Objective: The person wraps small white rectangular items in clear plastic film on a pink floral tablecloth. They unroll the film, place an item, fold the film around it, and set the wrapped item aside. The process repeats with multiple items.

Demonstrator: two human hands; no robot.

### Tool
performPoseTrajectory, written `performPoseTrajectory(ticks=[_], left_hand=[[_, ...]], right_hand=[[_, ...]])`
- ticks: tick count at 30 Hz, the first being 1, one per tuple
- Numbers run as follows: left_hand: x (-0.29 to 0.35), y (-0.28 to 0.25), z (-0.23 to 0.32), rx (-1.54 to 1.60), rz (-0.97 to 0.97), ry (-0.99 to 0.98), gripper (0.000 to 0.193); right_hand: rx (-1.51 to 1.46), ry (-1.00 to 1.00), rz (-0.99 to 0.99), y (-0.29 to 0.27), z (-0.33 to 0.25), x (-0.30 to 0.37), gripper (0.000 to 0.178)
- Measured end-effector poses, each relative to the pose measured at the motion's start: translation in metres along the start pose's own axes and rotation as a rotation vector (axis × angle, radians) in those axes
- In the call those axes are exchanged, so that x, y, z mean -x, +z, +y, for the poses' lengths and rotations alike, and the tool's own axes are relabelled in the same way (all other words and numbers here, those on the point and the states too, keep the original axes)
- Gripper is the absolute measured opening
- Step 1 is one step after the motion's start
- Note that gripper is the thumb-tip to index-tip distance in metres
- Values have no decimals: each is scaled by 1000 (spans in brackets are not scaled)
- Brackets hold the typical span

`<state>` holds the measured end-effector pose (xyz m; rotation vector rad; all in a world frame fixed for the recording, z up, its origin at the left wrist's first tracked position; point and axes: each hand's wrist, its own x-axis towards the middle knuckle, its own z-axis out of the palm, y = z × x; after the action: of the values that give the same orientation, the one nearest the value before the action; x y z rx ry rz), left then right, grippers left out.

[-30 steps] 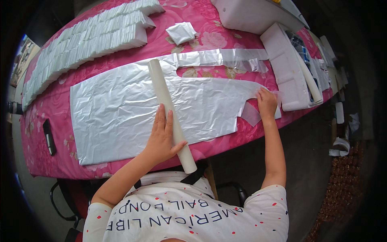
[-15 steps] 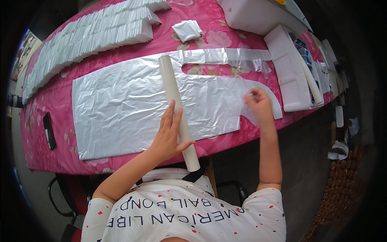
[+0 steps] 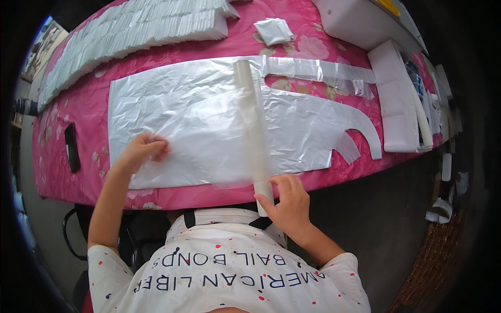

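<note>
1. While I look from the far left, I see a flat black thing (image 3: 72, 148) on the pink flowery cloth (image 3: 91, 141) that covers the table.
2. Lots of folded white packets (image 3: 151, 26) stand close together in long rows, at the back on the left.
3. Next comes the person's left hand (image 3: 145, 149), over the left part of a big shiny plastic sheet (image 3: 172, 94). Its fingers are curled in, with the thumb close to them. A thin see-through layer (image 3: 209, 148) reaches from near this hand to the tube, but it is blurry, so I cannot tell if the fingers have hold of it.
4. The shiny sheet lies flat across the middle of the table, all crinkly. On its right side it has long strips and a curved cut-out.
5. A long pale tube (image 3: 243, 75) lies across the sheet, and its near end sticks out past the table edge. The thin layer covers some of it.
6. Behind the sheet is a small pile of folded silvery packets (image 3: 274, 31).
7. The right hand (image 3: 286, 201) is half open at the tube's near end. Its thumb touches the tube; I cannot tell how tightly it grips.
8. Last, a white foam box (image 3: 391, 99) sits just beside the strip ends.
</note>
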<state>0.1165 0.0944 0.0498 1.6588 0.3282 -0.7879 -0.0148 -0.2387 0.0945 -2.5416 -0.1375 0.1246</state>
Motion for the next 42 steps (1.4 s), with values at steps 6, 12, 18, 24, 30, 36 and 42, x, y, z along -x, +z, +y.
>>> performPoseTrajectory(ticks=[6,12,18,24,30,36,42], left_hand=[[2,-47,5,-349,80,91,14],[18,-27,22,-1261,691,622,45],[-4,118,15,-718,275,996,52],[-38,182,2,-763,158,982,56],[-43,187,-5,-1093,208,930,61],[-44,187,-6,-1216,214,888,65],[-43,188,-3,-1181,202,900,63]], right_hand=[[-61,313,-299,33,15,12,49],[-136,318,-287,32,15,9,47],[-170,368,-304,24,17,9,44],[-163,382,-336,18,24,14,43],[-241,361,-500,2,31,-6,43],[-171,239,-187,2,37,-103,52],[-482,289,40,20,55,-217,48]])
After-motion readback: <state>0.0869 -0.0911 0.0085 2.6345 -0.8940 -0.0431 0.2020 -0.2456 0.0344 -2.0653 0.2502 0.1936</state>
